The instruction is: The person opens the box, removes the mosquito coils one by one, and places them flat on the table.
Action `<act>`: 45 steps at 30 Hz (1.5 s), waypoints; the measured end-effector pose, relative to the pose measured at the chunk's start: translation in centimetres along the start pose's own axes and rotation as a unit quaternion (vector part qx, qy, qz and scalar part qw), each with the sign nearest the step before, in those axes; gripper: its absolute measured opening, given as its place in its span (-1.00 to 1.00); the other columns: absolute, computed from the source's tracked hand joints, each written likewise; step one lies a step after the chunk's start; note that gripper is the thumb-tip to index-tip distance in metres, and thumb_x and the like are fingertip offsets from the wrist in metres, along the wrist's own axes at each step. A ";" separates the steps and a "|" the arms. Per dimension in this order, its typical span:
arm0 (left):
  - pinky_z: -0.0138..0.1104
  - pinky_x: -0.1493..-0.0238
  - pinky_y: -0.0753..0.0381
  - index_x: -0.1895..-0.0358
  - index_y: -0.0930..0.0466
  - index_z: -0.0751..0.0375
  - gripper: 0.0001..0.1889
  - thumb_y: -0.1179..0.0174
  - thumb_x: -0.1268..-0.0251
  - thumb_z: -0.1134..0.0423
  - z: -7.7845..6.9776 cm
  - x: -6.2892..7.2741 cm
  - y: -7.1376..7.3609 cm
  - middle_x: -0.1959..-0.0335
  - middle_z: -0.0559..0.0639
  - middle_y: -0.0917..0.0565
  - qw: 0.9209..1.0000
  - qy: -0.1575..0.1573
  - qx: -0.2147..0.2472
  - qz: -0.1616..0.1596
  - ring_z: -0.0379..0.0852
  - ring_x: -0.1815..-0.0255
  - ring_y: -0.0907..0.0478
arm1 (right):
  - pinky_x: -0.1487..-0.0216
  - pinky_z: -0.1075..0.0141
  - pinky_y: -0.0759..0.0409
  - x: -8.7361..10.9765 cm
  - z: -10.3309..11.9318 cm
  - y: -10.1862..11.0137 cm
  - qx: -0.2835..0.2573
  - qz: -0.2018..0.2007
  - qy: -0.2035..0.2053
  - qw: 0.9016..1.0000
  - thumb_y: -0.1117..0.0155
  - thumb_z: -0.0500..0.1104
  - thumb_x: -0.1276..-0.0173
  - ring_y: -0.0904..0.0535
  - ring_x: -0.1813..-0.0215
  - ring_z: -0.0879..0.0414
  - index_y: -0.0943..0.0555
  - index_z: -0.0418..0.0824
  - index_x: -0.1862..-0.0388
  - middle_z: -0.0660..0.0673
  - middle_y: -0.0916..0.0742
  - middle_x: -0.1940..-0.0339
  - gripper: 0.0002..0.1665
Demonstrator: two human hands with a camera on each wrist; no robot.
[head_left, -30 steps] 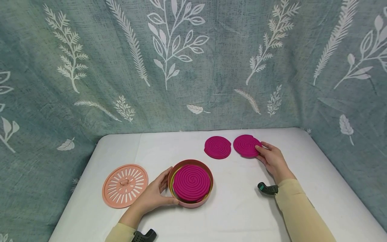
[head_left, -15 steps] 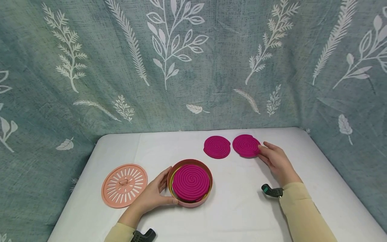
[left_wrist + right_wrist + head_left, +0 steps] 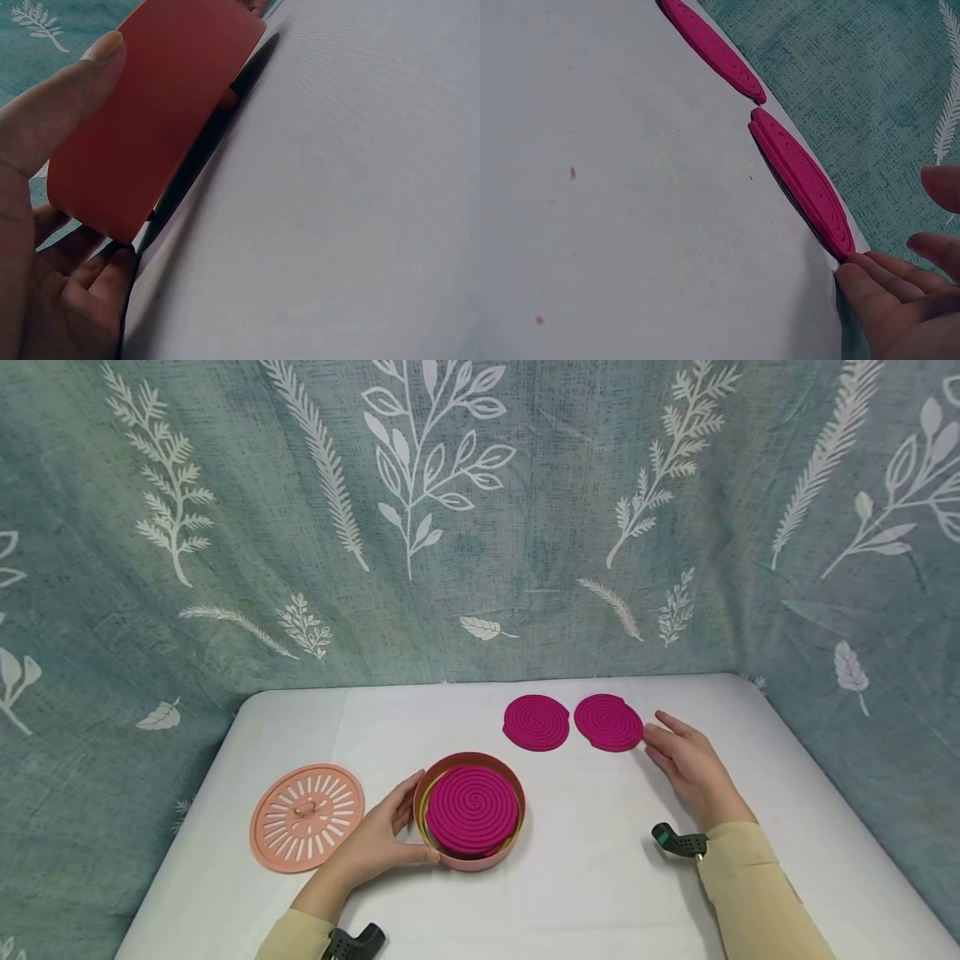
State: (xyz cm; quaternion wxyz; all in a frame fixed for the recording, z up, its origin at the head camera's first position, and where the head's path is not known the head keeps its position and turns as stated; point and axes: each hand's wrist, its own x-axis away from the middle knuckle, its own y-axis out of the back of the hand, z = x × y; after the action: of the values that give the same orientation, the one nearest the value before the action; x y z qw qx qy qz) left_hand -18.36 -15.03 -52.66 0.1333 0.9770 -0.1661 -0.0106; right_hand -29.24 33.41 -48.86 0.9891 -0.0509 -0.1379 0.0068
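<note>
My left hand (image 3: 378, 847) holds a round pinkish-red container (image 3: 477, 865) from its left side, thumb at the front and fingers round behind. In the left wrist view the container's smooth red wall (image 3: 157, 112) lies between thumb and fingers. Inside it sits a magenta spiral coaster (image 3: 474, 810), with a yellowish edge partly visible beneath. Toward the back of the table lie two more magenta spiral coasters, a left one (image 3: 536, 722) and a right one (image 3: 609, 722). My right hand (image 3: 693, 772) is beside the right coaster, its extended fingertips at that coaster's near edge in the right wrist view.
A round peach lid (image 3: 306, 818) with radial slots and a small central handle lies left of the container. The white-covered table (image 3: 585, 877) ends at a green leaf-patterned curtain (image 3: 540, 527) behind. Black devices are worn on both wrists.
My right hand has let go of the right coaster and drawn slightly to the right, its fingers loosening. The left hand and container stay in place.
</note>
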 end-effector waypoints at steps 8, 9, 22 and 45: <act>-0.47 -0.40 -0.23 -0.56 -0.08 -0.15 0.28 -0.70 0.38 -0.02 0.1 0.0 0.0 -0.50 -0.18 -0.20 1.000 -0.002 0.000 0.000 -0.21 -0.49 -0.15 | -0.47 0.20 -0.25 0.0 0.0 0.0 -0.029 0.004 0.001 1.000 -0.14 -0.09 -0.54 -0.15 -0.53 -0.06 0.15 -0.14 -0.65 -0.33 -0.09 -0.58 -0.08; -0.47 -0.40 -0.23 -0.56 -0.08 -0.16 0.28 -0.70 0.38 -0.02 0.1 0.0 0.0 -0.50 -0.18 -0.20 1.000 -0.001 0.000 0.000 -0.21 -0.49 -0.15 | -0.47 0.19 -0.25 0.0 0.0 -0.1 -0.032 0.004 0.001 0.999 -0.14 -0.10 -0.54 -0.14 -0.53 -0.07 0.15 -0.14 -0.65 -0.33 -0.09 -0.58 -0.08; -0.47 -0.40 -0.23 -0.57 -0.08 -0.12 0.28 -0.70 0.37 -0.01 -0.1 0.0 0.0 -0.50 -0.17 -0.20 1.000 -0.003 0.000 -0.001 -0.21 -0.48 -0.15 | -0.43 0.21 -0.30 1.4 1.1 -0.9 -0.060 0.023 0.004 0.998 -0.19 -0.14 -0.51 -0.45 -0.34 0.16 0.13 -0.10 -0.65 -0.28 -0.33 -0.47 -0.06; -0.47 -0.40 -0.22 -0.58 -0.06 -0.08 0.31 -0.71 0.39 -0.01 0.1 0.0 -0.1 -0.51 -0.16 -0.18 1.000 -0.009 -0.001 0.000 -0.19 -0.49 -0.14 | -0.35 0.07 -0.39 3.5 2.2 -6.2 -0.018 0.155 0.062 0.986 -0.10 -0.16 -0.56 -0.53 -0.28 -0.07 0.02 -0.32 -0.60 -0.32 -0.40 -0.43 -0.20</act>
State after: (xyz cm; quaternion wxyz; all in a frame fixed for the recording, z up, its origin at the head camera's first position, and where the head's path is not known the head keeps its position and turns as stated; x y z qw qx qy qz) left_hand -18.29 -14.99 -52.73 0.1329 0.9767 -0.1674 -0.0191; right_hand -26.48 27.59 -45.16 0.9817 -0.0897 -0.0668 0.1543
